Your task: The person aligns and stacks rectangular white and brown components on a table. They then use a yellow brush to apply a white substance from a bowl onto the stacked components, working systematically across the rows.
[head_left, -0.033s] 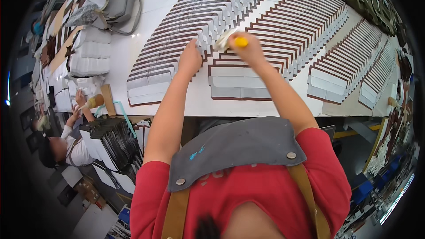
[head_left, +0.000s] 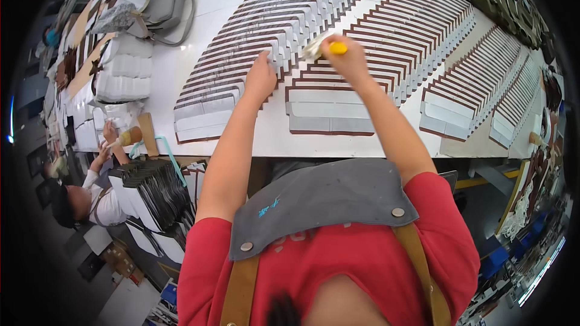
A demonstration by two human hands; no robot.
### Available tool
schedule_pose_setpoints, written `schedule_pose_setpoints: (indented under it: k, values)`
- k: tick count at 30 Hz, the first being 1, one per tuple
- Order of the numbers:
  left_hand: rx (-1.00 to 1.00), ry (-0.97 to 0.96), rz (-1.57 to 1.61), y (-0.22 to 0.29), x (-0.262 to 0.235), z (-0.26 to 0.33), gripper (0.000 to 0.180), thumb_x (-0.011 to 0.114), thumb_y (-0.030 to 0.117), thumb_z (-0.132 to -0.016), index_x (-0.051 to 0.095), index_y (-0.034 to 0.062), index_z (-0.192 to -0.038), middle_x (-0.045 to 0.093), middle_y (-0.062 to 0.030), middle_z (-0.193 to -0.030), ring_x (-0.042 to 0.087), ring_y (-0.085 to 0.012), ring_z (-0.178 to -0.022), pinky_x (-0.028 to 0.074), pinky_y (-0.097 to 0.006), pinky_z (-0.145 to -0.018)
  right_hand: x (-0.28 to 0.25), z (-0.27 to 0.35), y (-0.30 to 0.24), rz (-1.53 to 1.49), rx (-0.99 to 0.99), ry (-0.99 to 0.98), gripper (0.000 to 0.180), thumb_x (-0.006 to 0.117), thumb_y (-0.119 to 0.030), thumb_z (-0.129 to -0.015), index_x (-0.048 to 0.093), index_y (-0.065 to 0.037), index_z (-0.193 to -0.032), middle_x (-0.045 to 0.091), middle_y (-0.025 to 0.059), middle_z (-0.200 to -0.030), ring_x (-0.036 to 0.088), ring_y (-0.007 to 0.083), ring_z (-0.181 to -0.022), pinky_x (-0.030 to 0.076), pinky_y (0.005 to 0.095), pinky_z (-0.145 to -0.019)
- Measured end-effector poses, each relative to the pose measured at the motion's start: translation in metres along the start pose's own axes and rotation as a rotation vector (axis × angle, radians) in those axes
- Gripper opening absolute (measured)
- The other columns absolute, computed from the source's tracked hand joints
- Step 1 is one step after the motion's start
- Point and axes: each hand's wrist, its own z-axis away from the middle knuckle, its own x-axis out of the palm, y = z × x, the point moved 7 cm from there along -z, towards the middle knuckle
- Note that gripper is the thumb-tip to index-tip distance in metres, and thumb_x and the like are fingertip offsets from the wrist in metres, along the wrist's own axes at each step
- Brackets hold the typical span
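Note:
On the white table [head_left: 181,72], a long overlapping row of flat grey-white pieces with dark brown edges [head_left: 208,116] runs away from me. My left hand [head_left: 261,78] lies on its right part, index finger stretched out over the pieces; its other fingers are partly hidden. In my right hand [head_left: 349,61] is a brush [head_left: 314,47] with pale bristles and a yellow handle end, gripped in closed fingers. The bristles hover over or touch the gap between this row and a second fanned row [head_left: 329,108]; I cannot tell which.
Two smaller fanned rows [head_left: 450,107] lie at the right. Dark green bundled material [head_left: 501,3] lines the far right. At the left are a grey bag [head_left: 166,6], white stacks [head_left: 124,69] and a tape-like amber roll [head_left: 130,137]. A co-worker [head_left: 99,202] sits beside stacked dark-edged panels [head_left: 154,196].
My right hand and the brush have shifted slightly away from me and to the right. My left hand stays nearly in place on the row.

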Motion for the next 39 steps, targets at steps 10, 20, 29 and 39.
schedule_pose_setpoints:
  k: [10, 20, 29, 39]
  values:
    - [-0.097, 0.009, 0.155, -0.043, -0.044, 0.064, 0.033, 0.043, 0.006, -0.083, 0.042, -0.0005, -0.116, 0.054, -0.0201, -0.101, 0.055, -0.0342, -0.090, 0.044, -0.039, -0.078, 0.037, 0.049, -0.046, -0.108, -0.001, -0.055, 0.017, 0.062, -0.022, -0.077, 0.063, -0.005, -0.080, 0.063, 0.0106, -0.071, 0.060, 0.0201, -0.064, 0.047, 0.0296, -0.060]
    - [0.110, 0.006, -0.048, -0.062, -0.041, 0.096, 0.038, 0.042, 0.003, -0.079, 0.040, -0.0047, -0.116, 0.052, -0.0232, -0.103, 0.051, -0.0380, -0.093, 0.042, -0.043, -0.081, 0.033, 0.038, -0.061, 0.123, -0.018, 0.113, 0.014, 0.060, -0.019, -0.077, 0.065, -0.006, -0.080, 0.062, 0.0057, -0.063, 0.058, 0.0146, -0.056, 0.046, 0.0268, -0.055]
    - [0.051, 0.157, 0.093, -0.067, -0.056, 0.087, 0.034, 0.046, 0.004, -0.078, 0.045, -0.0012, -0.112, 0.055, -0.0189, -0.098, 0.052, -0.0352, -0.091, 0.040, -0.045, -0.078, -0.001, 0.056, -0.041, -0.138, 0.213, 0.303, 0.017, 0.061, -0.018, -0.079, 0.063, -0.003, -0.086, 0.058, 0.0011, -0.064, 0.052, 0.0058, -0.047, 0.040, 0.0173, -0.043]
    - [0.388, 0.070, -0.136, -0.005, -0.027, 0.008, 0.039, 0.044, 0.004, -0.077, 0.045, 0.0033, -0.116, 0.053, -0.0135, -0.113, 0.048, -0.0276, -0.109, 0.031, -0.045, -0.094, -0.040, 0.070, -0.026, -0.264, 0.322, 0.380, 0.019, 0.060, -0.020, -0.081, 0.061, -0.002, -0.089, 0.054, -0.0001, -0.061, 0.048, 0.0043, -0.046, 0.038, 0.0165, -0.043]
